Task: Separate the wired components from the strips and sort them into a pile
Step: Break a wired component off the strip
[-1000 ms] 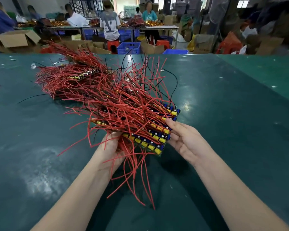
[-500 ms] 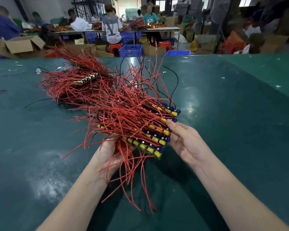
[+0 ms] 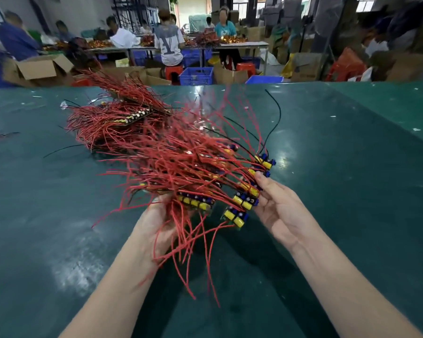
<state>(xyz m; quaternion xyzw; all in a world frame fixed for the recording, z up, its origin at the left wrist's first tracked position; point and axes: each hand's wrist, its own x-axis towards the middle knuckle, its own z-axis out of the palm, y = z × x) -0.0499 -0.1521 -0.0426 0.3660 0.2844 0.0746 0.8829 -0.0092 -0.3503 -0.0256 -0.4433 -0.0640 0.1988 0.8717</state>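
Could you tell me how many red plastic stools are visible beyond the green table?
2 clear ones: one stool beside the blue crate, another stool further right under the far table. Others may be hidden behind boxes.

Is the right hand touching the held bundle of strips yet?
Touching. In the head view the right hand lies with straight fingers against the yellow-and-blue ends of the bundle of strips, which the left hand grips from below.

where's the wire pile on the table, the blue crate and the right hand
wire pile (image 3: 108,128), head view, on its red wires
blue crate (image 3: 196,76), head view, on its front wall
right hand (image 3: 282,211), head view, on the palm
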